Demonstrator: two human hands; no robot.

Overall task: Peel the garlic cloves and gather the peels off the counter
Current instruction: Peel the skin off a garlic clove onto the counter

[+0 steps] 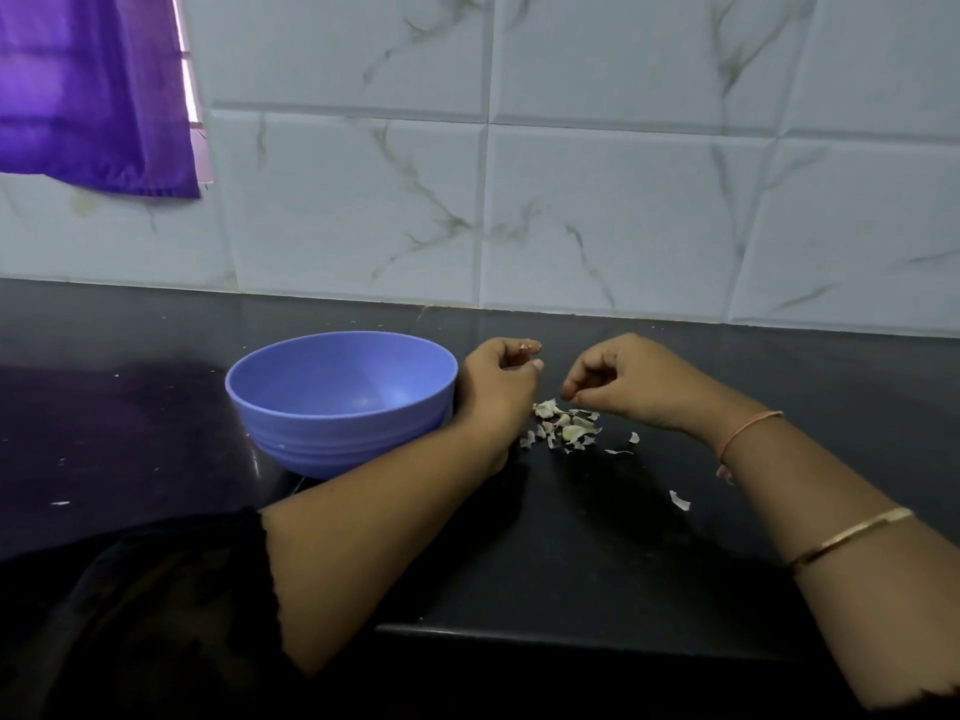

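Observation:
My left hand [501, 374] is curled just right of a blue bowl [291, 387], pinching a small pale garlic clove [531, 347] at its fingertips. A short gap away, my right hand [621, 379] hovers with fingers bent and thumb meeting forefinger; whether it holds a scrap I cannot tell. Below and between the two hands lies a small pile of whitish garlic peels [563, 427] on the black counter [597, 537]. Loose peels lie further right, one [634, 437] by my right wrist and another [679, 500] nearer me. From this angle the bowl's inside looks bare.
A white marbled tile wall [597, 200] rises behind the counter. A purple curtain [88, 90] hangs at the upper left. The counter's front edge [571, 636] runs below my forearms. Tiny pale specks dot the counter to the left of the bowl.

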